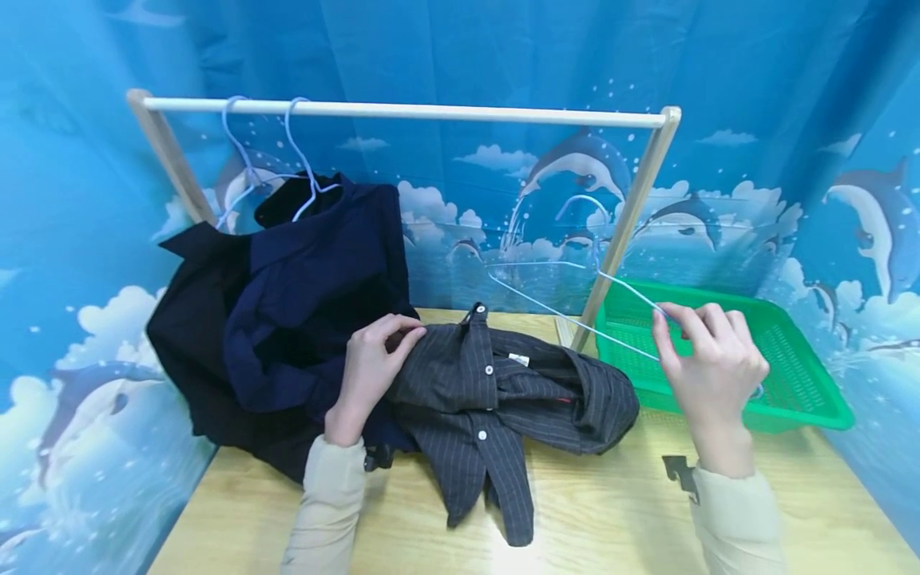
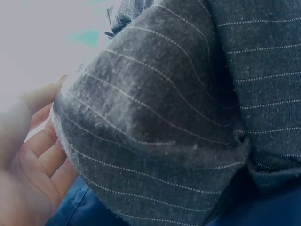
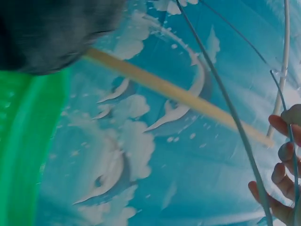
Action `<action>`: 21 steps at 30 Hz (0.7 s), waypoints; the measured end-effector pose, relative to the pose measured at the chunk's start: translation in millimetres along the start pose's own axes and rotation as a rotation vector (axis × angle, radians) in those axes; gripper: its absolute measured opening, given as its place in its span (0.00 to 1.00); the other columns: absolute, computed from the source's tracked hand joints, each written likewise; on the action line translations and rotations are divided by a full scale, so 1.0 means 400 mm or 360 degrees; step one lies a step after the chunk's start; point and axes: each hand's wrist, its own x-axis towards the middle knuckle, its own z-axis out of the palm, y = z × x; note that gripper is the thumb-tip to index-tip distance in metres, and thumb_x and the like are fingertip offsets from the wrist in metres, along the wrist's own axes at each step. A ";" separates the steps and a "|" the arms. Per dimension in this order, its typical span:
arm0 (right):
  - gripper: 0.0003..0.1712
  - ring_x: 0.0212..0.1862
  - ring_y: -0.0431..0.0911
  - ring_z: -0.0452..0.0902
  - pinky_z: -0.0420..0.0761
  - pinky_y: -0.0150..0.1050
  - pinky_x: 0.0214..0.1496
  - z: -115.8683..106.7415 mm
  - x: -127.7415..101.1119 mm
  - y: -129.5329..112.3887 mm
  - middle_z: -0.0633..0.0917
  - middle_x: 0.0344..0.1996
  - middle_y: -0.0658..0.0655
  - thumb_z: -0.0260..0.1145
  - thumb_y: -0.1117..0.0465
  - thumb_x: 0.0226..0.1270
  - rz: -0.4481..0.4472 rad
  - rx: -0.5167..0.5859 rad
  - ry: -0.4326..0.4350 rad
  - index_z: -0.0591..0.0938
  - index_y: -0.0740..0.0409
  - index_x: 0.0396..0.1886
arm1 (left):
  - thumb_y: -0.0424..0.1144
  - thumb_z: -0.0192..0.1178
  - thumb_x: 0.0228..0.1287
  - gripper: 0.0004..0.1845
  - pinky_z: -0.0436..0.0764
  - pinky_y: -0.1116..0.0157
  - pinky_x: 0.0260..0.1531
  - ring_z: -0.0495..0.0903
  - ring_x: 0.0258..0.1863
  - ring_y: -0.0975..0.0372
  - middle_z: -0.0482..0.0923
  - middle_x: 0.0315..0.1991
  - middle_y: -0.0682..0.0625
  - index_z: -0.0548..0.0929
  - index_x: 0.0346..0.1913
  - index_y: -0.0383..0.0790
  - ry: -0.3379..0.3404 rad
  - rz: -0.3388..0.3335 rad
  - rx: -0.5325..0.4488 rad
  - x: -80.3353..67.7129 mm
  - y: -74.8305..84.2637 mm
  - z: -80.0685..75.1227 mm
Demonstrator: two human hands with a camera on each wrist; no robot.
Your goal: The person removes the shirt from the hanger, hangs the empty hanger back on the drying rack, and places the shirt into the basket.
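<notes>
In the head view a dark grey pinstriped shirt [image 1: 453, 383] with white buttons lies crumpled on the wooden table [image 1: 604, 511]. My left hand [image 1: 370, 363] pinches the shirt's left edge between thumb and fingers. The left wrist view shows this hand [image 2: 40, 165] at the rim of the striped cloth [image 2: 141, 108]. A pale blue wire hanger [image 1: 546, 308] is held up by my right hand [image 1: 711, 355], which pinches one end of it above the basket. Its hook points up, and its far end hangs over the shirt. The right wrist view shows fingers [image 3: 287, 176] around the wire.
A rack with a white rod [image 1: 431, 112] and wooden legs stands behind. On its left hang a navy garment [image 1: 316, 271] and a black garment [image 1: 190, 319] on blue hangers. A green basket [image 1: 805, 335] sits at the right, before a dolphin-print curtain [image 1: 460, 48].
</notes>
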 end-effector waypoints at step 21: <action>0.16 0.29 0.59 0.74 0.70 0.54 0.22 0.099 0.181 -0.125 0.78 0.33 0.63 0.55 0.60 0.80 0.0154 0.0063 -0.0285 0.86 0.62 0.51 | 0.42 0.68 0.67 0.06 0.78 0.63 0.28 0.80 0.27 0.63 0.86 0.32 0.52 0.90 0.40 0.43 -0.0032 0.0059 0.0001 -0.005 0.021 0.009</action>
